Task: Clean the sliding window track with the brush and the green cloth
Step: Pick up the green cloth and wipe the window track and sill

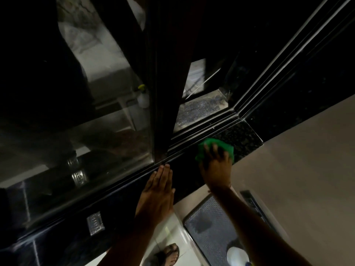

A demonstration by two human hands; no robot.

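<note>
The green cloth (216, 148) is bunched under the spread fingers of the right hand (215, 167) on the dark stone sill (242, 137), just beside the window track (201, 129). The left hand (155, 194) is laid flat and empty on the sill, fingertips at the track. The cloth would best be pressed into each groove and drawn lengthwise. No brush is seen; grime in the track is lost in the dimness.

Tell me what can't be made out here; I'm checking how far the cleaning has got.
Head view only:
- Brush: not in view.
- Green cloth: mostly covered by the right hand, so its contact with the sill is hidden.
- Window track: too dark to judge dirt.
- Left hand: flat on the ledge; nothing visible beneath it.
</note>
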